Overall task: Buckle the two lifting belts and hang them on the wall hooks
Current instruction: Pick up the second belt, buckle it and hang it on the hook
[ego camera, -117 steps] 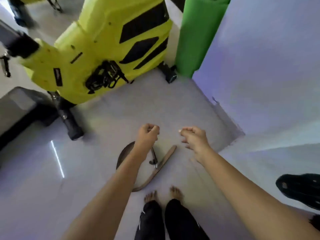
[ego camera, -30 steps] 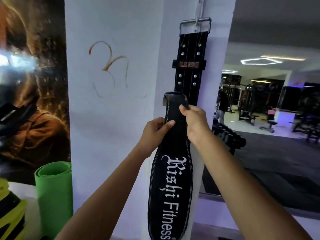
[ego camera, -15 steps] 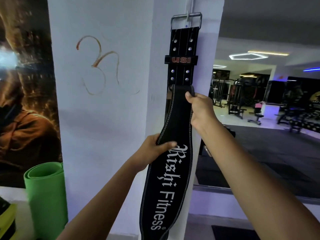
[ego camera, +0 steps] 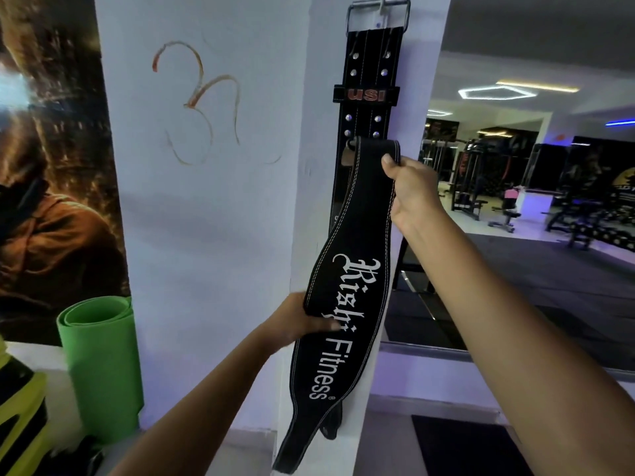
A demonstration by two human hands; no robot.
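A black lifting belt marked USI [ego camera: 369, 73] hangs flat on the white pillar, its metal buckle [ego camera: 378, 10] over a wall hook [ego camera: 383, 0] at the top. In front of it I hold a second black belt with white "Rishi Fitness" lettering [ego camera: 347, 286]. My right hand [ego camera: 409, 187] grips the folded top end of this belt, just below the USI label. My left hand [ego camera: 302, 321] grips its left edge lower down, at the wide middle. The belt's lower end dangles against the pillar. Its buckle is hidden behind the fold.
A rolled green mat [ego camera: 99, 365] stands at the lower left against the wall, beside a yellow and black machine [ego camera: 17, 417]. A dark mural [ego camera: 51, 166] covers the left wall. To the right of the pillar [ego camera: 213, 235] a gym floor with machines [ego camera: 498, 207] opens out.
My right hand has lifted the top end of the Rishi Fitness belt higher up the hanging USI belt. My left hand has slid down to the belt's wide middle.
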